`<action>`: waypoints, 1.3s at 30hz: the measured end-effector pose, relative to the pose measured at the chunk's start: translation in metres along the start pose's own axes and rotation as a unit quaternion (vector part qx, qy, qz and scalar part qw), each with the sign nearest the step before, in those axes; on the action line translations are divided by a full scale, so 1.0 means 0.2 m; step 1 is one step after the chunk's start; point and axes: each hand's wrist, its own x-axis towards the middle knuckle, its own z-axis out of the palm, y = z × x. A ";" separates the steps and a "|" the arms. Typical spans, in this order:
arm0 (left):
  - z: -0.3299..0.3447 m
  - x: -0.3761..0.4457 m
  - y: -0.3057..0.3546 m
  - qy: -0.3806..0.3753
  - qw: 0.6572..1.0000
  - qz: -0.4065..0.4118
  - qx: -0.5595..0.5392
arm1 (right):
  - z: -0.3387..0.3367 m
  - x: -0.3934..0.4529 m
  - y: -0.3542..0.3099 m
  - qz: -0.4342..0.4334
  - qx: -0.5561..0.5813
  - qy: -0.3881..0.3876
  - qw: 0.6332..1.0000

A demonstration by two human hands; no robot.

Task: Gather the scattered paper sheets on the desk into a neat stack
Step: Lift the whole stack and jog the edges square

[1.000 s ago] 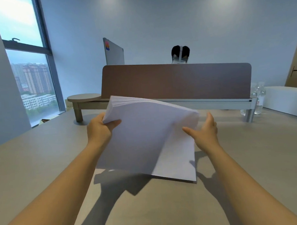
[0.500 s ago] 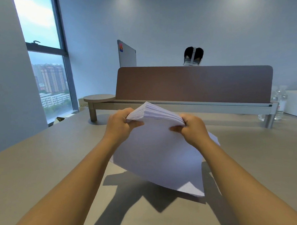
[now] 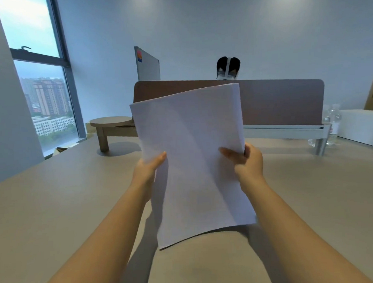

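- The paper stack (image 3: pixel 193 162) stands nearly upright above the bench (image 3: pixel 56 211), held at mid-height.
- The left hand (image 3: pixel 147 171) pinches its left edge; the right hand (image 3: pixel 246 162) grips the right edge.
- Risk: the unsupported top could flop over, or loose sheets could slide out if either pinch slackens during squaring.

We see soft daylight from the window (image 3: pixel 40 83) at upper left, shadows on the desk (image 3: pixel 55 200), wide-angle bending at edges, slight blur.
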 end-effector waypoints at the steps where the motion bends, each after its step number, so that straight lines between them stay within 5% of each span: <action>1: 0.02 -0.01 0.02 -0.015 1.000 0.008 -0.008 | -0.02 0.00 0.00 0.023 0.037 0.005 0.999; 9: 0.13 -0.04 0.18 0.000 0.993 0.113 -0.022 | -0.08 0.00 -0.14 0.037 0.099 0.020 0.994; 16: 0.04 -0.02 0.08 -0.089 0.990 0.112 0.009 | -0.17 -0.02 -0.07 0.068 0.071 -0.112 0.989; 23: 0.05 0.00 0.03 -0.080 0.990 0.109 0.041 | -0.14 -0.02 0.04 0.033 0.053 -0.071 0.995; 32: 0.12 -0.06 0.06 0.029 0.991 0.128 0.003 | -0.06 -0.05 0.01 -0.010 0.023 -0.002 1.000; 39: 0.06 -0.05 0.10 -0.073 0.991 0.110 0.015 | -0.17 -0.02 -0.04 0.064 0.113 -0.065 0.989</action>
